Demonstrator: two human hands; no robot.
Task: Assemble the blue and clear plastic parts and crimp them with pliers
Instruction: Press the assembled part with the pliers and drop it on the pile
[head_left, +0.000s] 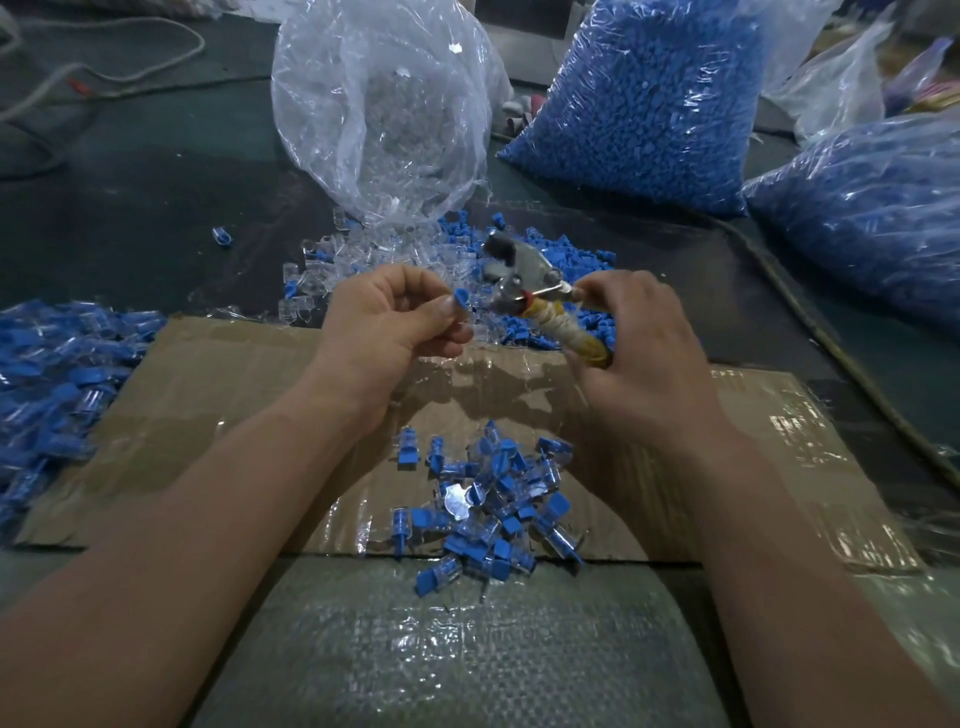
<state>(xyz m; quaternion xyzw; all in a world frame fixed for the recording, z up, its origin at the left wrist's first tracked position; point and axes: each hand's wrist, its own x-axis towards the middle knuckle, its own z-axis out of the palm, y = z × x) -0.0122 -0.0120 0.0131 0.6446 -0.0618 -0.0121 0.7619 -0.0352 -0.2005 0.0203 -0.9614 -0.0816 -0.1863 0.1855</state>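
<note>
My left hand (395, 317) pinches a small blue plastic part (461, 300) between thumb and fingers, held above the cardboard. My right hand (644, 332) grips the metal pliers (511, 275) by their cloth-wrapped handles (566, 327), jaws pointing up and left, close beside the blue part. A loose heap of blue and clear parts (363, 260) lies just beyond both hands. A pile of joined blue-and-clear pieces (493, 509) lies on the cardboard sheet (234, 395) between my forearms.
An open clear bag of clear parts (379, 109) stands behind the heap. Two large bags of blue parts (654, 98) (872, 208) stand at the back right. More joined pieces in plastic (57, 384) lie at the left. A woven sack (441, 644) lies near me.
</note>
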